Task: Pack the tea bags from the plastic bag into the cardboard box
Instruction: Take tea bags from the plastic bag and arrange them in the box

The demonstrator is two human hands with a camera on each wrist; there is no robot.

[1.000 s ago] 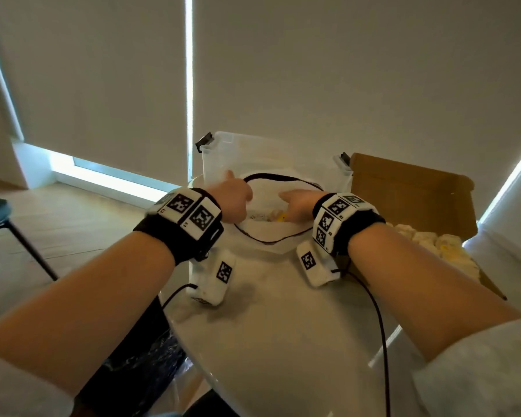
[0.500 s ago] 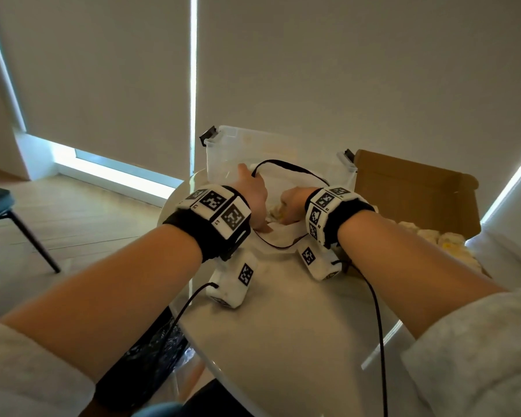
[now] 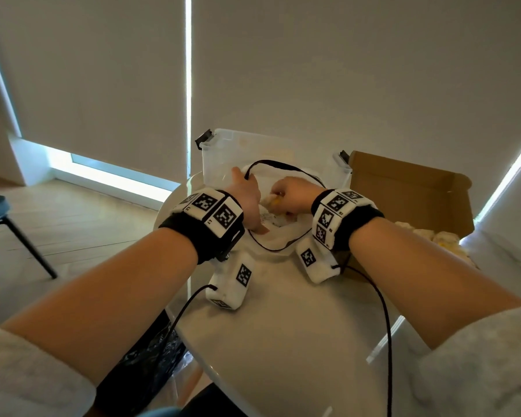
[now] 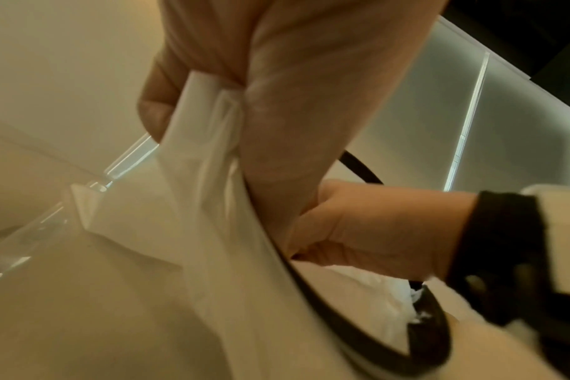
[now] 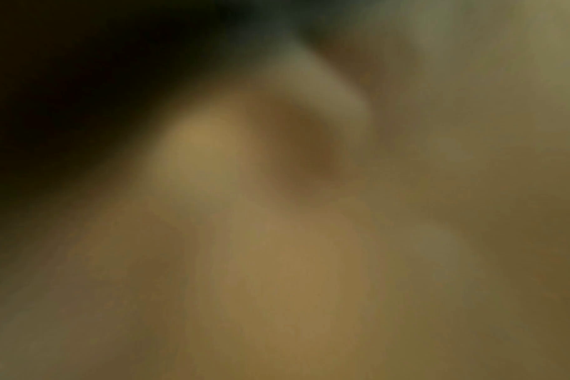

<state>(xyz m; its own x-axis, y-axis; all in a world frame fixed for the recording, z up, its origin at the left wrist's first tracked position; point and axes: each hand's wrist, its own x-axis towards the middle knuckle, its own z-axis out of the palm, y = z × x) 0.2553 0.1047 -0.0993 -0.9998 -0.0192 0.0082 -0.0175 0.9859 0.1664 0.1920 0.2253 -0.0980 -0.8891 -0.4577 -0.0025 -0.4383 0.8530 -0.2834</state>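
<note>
One plastic bag [image 3: 278, 236], one cardboard box [image 3: 409, 188]. My left hand [image 3: 247, 200] grasps the bag's rim, plain only from the left wrist; my right hand [image 3: 292, 195] pinches tea bags [image 3: 272, 201]. Right-wrist view: blur.

White plastic bag [image 3: 278, 236] with black rim; brown cardboard box [image 3: 409, 188].

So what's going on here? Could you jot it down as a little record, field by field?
surface: round white table
plastic bag: white plastic bag with a black rim, lying open on the table
left hand: left hand grips the bag's edge
right hand: right hand inside the bag's mouth, fingers curled on a tea bag
cardboard box: cardboard box at the right, open, tea bags inside
behind: clear plastic bin
</note>
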